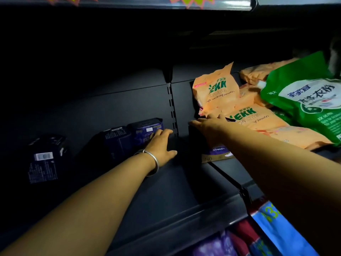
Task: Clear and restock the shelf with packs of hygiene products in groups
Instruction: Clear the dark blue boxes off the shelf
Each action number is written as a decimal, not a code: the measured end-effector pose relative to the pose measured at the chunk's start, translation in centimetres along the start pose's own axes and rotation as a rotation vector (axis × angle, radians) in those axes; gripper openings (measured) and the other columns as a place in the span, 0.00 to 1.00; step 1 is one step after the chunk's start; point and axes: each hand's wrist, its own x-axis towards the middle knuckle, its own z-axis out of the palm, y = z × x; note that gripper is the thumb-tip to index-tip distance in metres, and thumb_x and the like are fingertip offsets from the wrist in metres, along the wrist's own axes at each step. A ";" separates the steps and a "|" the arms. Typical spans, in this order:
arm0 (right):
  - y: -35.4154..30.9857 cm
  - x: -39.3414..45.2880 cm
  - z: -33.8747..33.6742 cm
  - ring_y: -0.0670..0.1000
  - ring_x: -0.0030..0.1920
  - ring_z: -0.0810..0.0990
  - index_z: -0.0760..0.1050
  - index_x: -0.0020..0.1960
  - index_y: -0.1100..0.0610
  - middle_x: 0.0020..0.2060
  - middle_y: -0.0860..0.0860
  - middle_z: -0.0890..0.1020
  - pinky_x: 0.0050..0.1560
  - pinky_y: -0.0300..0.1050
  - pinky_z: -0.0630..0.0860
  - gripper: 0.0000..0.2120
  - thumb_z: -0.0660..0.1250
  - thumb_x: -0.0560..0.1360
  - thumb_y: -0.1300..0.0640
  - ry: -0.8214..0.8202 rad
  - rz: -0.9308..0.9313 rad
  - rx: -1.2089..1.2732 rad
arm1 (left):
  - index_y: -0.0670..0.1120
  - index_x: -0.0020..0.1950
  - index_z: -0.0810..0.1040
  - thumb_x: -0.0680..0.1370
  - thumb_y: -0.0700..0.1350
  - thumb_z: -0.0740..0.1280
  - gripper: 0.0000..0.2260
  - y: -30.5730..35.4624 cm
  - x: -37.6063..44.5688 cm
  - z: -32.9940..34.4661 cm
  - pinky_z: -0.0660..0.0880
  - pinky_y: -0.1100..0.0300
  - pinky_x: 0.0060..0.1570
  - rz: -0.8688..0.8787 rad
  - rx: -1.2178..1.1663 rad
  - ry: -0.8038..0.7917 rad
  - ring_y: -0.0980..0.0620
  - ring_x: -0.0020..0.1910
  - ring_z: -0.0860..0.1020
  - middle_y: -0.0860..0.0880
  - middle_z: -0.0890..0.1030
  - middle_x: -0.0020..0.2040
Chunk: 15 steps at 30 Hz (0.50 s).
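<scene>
The left hand (160,143) reaches deep into the dark shelf (166,185), arm nearly straight, a silver bangle (152,162) at the wrist. Its fingers are spread apart and rest against the front of a dark purple pack (145,129), thumb splayed to the right; nothing is gripped. A second dark pack (118,139) stands touching that one on its left, and a third (46,157) sits well apart, further left. The right hand (208,124) stretches forward past the slotted upright (172,111), palm down, fingers loosely extended (whether they close on anything cannot be told), touching the lower edge of an orange washing-powder bag (215,93). A green bag (311,100) lies beside the orange ones.
</scene>
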 end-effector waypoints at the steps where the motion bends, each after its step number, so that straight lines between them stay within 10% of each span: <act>1: -0.1 0.0 -0.3 0.60 0.71 0.60 0.49 0.77 0.48 0.72 0.54 0.63 0.69 0.62 0.59 0.42 0.71 0.72 0.57 0.019 -0.004 -0.034 | 0.47 0.74 0.59 0.76 0.46 0.68 0.30 -0.1 0.1 0.0 0.60 0.53 0.71 -0.006 0.002 0.001 0.46 0.73 0.59 0.46 0.61 0.72; 10: -2.0 0.0 -2.7 0.56 0.60 0.74 0.73 0.64 0.56 0.60 0.56 0.76 0.58 0.47 0.72 0.27 0.74 0.68 0.48 0.065 -0.048 0.050 | 0.47 0.74 0.59 0.75 0.48 0.68 0.30 -0.1 0.3 -0.5 0.58 0.47 0.72 -0.039 0.077 0.016 0.44 0.73 0.57 0.46 0.60 0.74; 15: -1.1 -0.9 -2.2 0.60 0.67 0.64 0.60 0.73 0.44 0.68 0.56 0.67 0.62 0.52 0.65 0.34 0.67 0.71 0.39 -0.023 0.021 0.095 | 0.49 0.74 0.59 0.76 0.50 0.66 0.29 0.3 0.2 -0.4 0.57 0.45 0.71 -0.044 0.102 0.002 0.45 0.73 0.56 0.48 0.60 0.74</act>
